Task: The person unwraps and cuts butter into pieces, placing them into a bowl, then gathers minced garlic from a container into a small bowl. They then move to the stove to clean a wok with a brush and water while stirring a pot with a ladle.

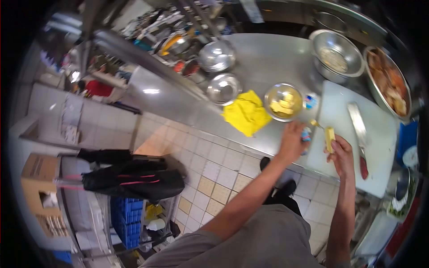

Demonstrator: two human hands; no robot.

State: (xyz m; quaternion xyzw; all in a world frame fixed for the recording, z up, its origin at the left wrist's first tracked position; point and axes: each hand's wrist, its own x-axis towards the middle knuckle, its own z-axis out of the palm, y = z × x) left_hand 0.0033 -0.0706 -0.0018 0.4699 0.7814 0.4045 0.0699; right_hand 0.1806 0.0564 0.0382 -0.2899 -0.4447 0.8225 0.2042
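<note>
My right hand [341,154] grips a pale yellow stick of butter [330,139] over the near left part of the white cutting board [335,105]. Beside it, my left hand [292,138] is closed, with a blue, white and red wrapper [305,134] at its fingers. Between the hands there is a small yellow piece [313,122], which looks like butter. Beyond my left hand stands a steel bowl [268,103] with several yellow chunks [284,105] in it. Another blue and white wrapper [311,101] lies right of this bowl.
A knife [357,123] with a red handle lies on the board. Left of the bowl is a crumpled yellow cloth [247,112]. Steel bowls [224,89] stand farther left. A metal basin [318,56] and an oval tray of meat [389,80] are at the back right.
</note>
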